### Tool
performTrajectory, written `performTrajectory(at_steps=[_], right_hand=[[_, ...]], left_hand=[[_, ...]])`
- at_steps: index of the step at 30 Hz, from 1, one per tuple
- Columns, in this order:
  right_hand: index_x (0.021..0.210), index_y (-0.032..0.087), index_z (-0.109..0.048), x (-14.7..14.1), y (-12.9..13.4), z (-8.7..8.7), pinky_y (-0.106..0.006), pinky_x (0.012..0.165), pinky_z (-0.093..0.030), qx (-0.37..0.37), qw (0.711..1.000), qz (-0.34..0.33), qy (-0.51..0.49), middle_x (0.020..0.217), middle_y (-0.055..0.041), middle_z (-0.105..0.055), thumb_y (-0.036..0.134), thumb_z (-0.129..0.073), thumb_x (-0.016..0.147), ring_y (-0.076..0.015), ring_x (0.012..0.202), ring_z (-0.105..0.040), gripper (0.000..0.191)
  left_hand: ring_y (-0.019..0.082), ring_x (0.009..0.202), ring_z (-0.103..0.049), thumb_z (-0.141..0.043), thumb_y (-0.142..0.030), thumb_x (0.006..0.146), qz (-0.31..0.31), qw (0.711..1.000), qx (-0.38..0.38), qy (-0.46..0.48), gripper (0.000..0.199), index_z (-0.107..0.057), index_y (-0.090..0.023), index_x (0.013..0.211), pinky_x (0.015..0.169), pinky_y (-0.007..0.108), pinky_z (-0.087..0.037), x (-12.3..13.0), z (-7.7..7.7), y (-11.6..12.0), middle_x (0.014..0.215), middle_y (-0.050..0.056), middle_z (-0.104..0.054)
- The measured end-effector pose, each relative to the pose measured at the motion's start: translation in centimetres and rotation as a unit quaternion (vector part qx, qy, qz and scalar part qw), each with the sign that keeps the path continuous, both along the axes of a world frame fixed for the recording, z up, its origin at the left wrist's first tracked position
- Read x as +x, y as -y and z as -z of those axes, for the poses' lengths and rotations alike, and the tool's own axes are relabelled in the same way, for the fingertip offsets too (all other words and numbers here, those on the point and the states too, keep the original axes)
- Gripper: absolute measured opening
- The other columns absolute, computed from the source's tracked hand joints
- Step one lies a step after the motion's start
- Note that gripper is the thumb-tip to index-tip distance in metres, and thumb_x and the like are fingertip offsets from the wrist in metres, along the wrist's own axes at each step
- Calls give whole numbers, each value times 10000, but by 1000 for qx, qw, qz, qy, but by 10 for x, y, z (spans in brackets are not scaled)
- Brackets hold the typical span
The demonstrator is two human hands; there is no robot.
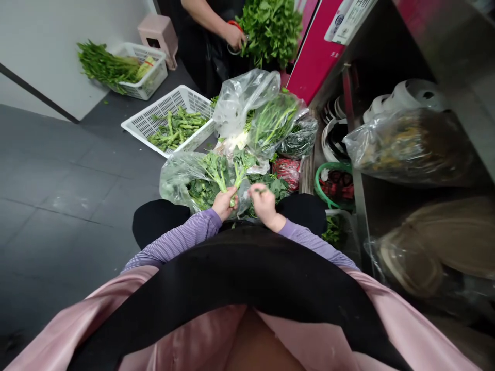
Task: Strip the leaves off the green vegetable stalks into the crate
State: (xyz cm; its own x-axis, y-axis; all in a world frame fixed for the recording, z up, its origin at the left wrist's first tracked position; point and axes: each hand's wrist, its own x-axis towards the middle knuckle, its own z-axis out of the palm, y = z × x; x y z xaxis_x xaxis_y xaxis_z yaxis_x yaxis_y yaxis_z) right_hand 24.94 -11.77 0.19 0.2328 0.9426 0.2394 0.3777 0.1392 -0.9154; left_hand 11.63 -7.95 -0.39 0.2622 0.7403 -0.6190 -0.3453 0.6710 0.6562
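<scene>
My left hand (225,203) is closed round the lower stems of green leafy stalks (220,172), whose tops spread upward and apart. Just to its right, my right hand (263,202) is closed, its fingers pinched at a small dark green piece (260,191) that is blurred. Under and in front of both hands lies an open clear plastic bag (176,178) with more leafy greens (203,193) inside. Beyond it, a white slatted basket (145,125) holds a pile of trimmed green stalks (178,129).
Bagged greens (273,121) and a red bag (287,171) lie ahead. Another person's hand (234,37) holds red-handled scissors beside leafy greens (270,31). A second white basket (152,80) and a pink stool (158,33) stand back left; shelves with a green basket (317,183) are at right.
</scene>
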Motion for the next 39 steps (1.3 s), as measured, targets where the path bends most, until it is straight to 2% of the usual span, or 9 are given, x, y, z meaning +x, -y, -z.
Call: performTrajectory(at_steps=[5, 10, 16, 19, 22, 25, 28, 35, 39], right_hand=[[752, 195, -505, 27, -39, -7, -261, 467, -394, -185, 964, 128, -143, 593, 15, -550, 522, -551, 794, -98, 428, -417, 333], [787, 199, -506, 24, -41, 1, -346, 725, -484, -50, 977, 198, 59, 690, -53, -605, 418, -489, 850, -192, 696, -589, 228], [641, 213, -491, 12, -12, 23, -371, 757, -493, 9, 971, 5, 240, 641, -77, -561, 291, -465, 821, -214, 755, -572, 197], [676, 210, -544, 2, -2, 29, -308, 701, -512, -22, 981, -78, 174, 642, -43, -578, 295, -465, 829, -170, 714, -573, 193], [695, 196, -544, 13, -11, 26, -262, 571, -494, -113, 993, 32, -1, 611, -19, -574, 330, -434, 862, -128, 569, -530, 241], [686, 181, -526, 36, -29, 18, -217, 446, -416, -272, 906, 100, -310, 540, 16, -540, 289, -472, 844, -77, 402, -390, 199], [719, 175, -543, 43, -36, 12, -206, 467, -412, -291, 834, 17, -469, 614, 7, -611, 208, -535, 776, -65, 410, -393, 66], [797, 194, -548, 26, -25, 1, -198, 468, -382, -202, 830, -42, -518, 740, 13, -649, 277, -523, 813, -63, 443, -379, 88], [702, 176, -519, 26, -28, 3, -182, 389, -311, -300, 832, -78, -461, 508, 55, -491, 281, -515, 859, -64, 384, -349, 190]], left_hand=[[51, 347, -403, -772, -296, 673, 44, 992, 83, -86, 398, -564, -133, 970, 332, 171, -269, 2, -2, 9, 515, -58, -507], [45, 336, -380, -752, -265, 691, 11, 981, 124, -150, 368, -586, -122, 987, 330, 174, -288, 10, -4, 14, 496, -68, -488], [55, 333, -388, -721, -246, 712, 0, 993, 53, -103, 260, -550, -128, 869, 358, 186, -319, 12, -1, 9, 477, -56, -500], [62, 369, -426, -664, -239, 763, -3, 999, -14, -42, 173, -530, -130, 755, 392, 180, -351, 6, 1, -2, 479, -35, -497], [65, 359, -406, -571, -290, 835, 62, 991, -109, 40, 202, -512, -137, 717, 352, 171, -296, -3, 1, -9, 509, -6, -507], [83, 405, -464, -525, -297, 865, 108, 979, -145, 95, 205, -549, -119, 767, 348, 168, -305, -9, -1, -8, 579, 29, -547], [73, 394, -438, -520, -284, 867, 146, 971, -130, 136, 215, -592, -83, 838, 329, 167, -280, -10, -3, -2, 615, 42, -557], [39, 368, -383, -597, -312, 811, 208, 959, -71, 177, 240, -606, -74, 843, 320, 158, -257, -10, -1, 5, 631, 30, -551], [45, 327, -381, -694, -377, 723, 251, 960, 44, 117, 302, -580, -97, 719, 303, 186, -258, -8, 1, 12, 582, 28, -560]])
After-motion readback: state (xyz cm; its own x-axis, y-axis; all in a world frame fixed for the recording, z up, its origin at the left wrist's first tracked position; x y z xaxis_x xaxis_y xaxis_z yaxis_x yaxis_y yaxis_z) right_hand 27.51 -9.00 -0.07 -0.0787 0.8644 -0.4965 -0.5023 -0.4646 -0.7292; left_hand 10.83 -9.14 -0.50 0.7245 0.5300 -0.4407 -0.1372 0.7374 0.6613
